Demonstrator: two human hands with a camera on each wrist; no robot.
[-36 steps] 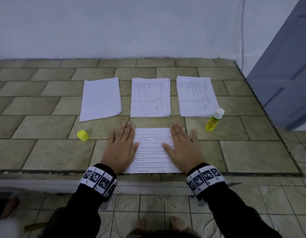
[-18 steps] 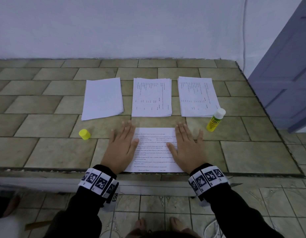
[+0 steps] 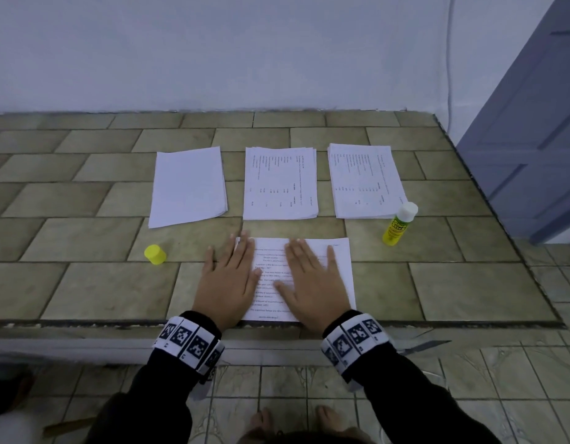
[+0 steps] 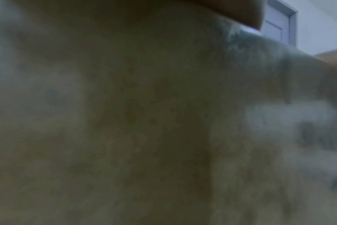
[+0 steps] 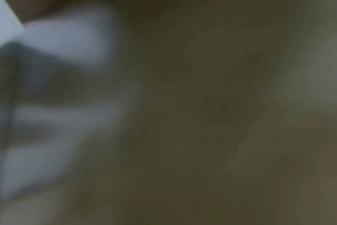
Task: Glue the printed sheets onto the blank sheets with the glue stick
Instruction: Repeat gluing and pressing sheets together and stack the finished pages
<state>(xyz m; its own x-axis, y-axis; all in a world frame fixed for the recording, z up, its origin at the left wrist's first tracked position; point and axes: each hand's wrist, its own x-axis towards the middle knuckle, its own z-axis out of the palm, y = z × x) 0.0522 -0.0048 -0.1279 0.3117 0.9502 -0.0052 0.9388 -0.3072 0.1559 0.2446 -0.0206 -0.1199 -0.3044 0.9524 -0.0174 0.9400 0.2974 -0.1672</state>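
Both hands lie flat, palms down, fingers straight: left hand (image 3: 227, 282) beside right hand (image 3: 312, 283).

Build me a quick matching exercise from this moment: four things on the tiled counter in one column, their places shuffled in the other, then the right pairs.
Things:
1. glue stick
2. yellow cap
3. blank stack
4. printed sheet

Places:
A. far row, leftmost of three stacks
B. standing uncapped by the near right corner of the right printed stack
C. near edge of the counter, under both flat hands
D. alone on the tiles, left of the left hand

Pairs: 1-B, 2-D, 3-A, 4-C. The right hand lies wholly on the printed sheet; the left hand covers its left edge.
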